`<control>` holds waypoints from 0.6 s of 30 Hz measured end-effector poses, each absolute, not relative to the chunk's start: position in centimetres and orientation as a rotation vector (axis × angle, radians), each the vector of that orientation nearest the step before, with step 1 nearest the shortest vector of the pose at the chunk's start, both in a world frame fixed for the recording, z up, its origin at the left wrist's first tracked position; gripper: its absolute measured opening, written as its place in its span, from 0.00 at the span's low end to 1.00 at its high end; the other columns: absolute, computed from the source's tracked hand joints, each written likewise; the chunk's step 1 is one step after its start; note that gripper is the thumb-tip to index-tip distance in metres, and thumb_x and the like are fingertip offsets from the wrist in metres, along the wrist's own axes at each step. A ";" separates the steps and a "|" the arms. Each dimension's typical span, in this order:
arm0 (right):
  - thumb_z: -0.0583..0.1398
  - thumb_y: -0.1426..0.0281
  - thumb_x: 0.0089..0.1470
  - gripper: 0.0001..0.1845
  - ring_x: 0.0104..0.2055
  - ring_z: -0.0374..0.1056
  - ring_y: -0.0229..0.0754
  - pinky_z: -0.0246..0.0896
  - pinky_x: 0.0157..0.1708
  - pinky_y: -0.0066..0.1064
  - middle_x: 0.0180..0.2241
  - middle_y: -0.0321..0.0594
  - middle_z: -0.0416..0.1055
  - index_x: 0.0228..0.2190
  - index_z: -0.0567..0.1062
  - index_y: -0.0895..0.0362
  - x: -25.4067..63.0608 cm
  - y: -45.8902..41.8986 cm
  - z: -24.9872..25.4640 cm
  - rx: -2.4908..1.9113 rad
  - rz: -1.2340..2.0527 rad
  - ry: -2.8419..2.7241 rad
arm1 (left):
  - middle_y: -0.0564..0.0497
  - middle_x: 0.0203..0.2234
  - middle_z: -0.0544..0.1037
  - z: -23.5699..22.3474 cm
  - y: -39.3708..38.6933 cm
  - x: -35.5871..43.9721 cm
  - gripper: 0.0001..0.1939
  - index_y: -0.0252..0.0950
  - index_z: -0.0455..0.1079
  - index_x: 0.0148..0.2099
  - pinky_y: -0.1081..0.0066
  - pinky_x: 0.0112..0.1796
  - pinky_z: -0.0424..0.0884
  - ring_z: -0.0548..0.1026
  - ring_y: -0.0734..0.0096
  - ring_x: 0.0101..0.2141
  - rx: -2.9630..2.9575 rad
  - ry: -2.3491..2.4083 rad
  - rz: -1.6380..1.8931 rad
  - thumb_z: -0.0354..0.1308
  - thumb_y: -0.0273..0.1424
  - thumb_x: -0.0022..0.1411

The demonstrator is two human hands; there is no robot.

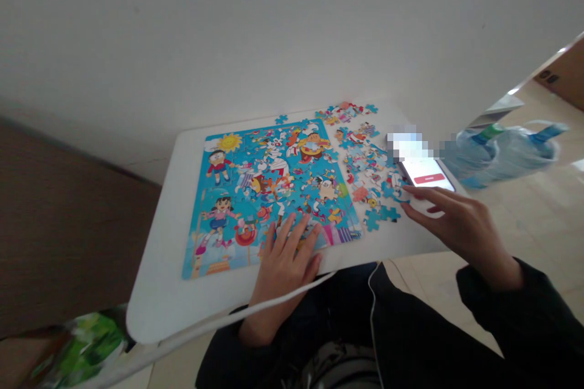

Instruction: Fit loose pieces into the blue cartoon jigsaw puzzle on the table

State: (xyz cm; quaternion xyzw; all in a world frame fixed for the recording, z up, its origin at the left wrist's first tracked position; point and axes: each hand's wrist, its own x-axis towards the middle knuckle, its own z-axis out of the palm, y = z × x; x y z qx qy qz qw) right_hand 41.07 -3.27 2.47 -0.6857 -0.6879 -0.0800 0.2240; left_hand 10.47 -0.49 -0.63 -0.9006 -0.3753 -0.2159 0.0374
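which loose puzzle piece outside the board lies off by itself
The small blue knobbed jigsaw piece by the far edge of the blue rectangular puzzle board; the other loose pieces outside it bunch toward the right.

On the bench [157, 279] before you lies the puzzle [269, 197], loose pieces [365, 167] to its right, then the phone [422, 171], with jugs [524, 149] off the bench farther right.

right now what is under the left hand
The left hand lies over the near edge of the puzzle board. The board's printed picture shows around the hand; the part directly beneath is covered, so its details cannot be seen.
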 end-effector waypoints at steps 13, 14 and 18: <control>0.55 0.58 0.58 0.15 0.38 0.72 0.46 0.67 0.30 0.35 0.37 0.40 0.77 0.39 0.77 0.51 42.6 -3.2 1.4 -1.890 -0.279 -2.228 | 0.46 0.51 0.74 -0.7 -0.6 9.3 0.17 0.35 0.70 0.54 0.53 0.56 0.57 0.68 0.55 0.55 -2.735 -1.171 -0.677 0.47 0.34 0.68; 0.55 0.58 0.59 0.15 0.38 0.72 0.46 0.67 0.30 0.35 0.37 0.40 0.77 0.39 0.77 0.51 42.6 -3.2 1.4 -1.898 -0.292 -2.227 | 0.47 0.51 0.75 -0.7 -0.6 9.4 0.17 0.35 0.70 0.53 0.54 0.56 0.57 0.68 0.55 0.54 -2.737 -1.161 -0.684 0.46 0.34 0.68; 0.54 0.57 0.59 0.17 0.37 0.72 0.44 0.66 0.28 0.34 0.36 0.40 0.77 0.37 0.78 0.52 42.5 -2.7 1.8 -1.898 -0.340 -2.227 | 0.47 0.50 0.75 -0.8 -0.4 9.7 0.17 0.35 0.70 0.53 0.55 0.56 0.58 0.69 0.56 0.54 -2.728 -1.166 -0.711 0.46 0.34 0.69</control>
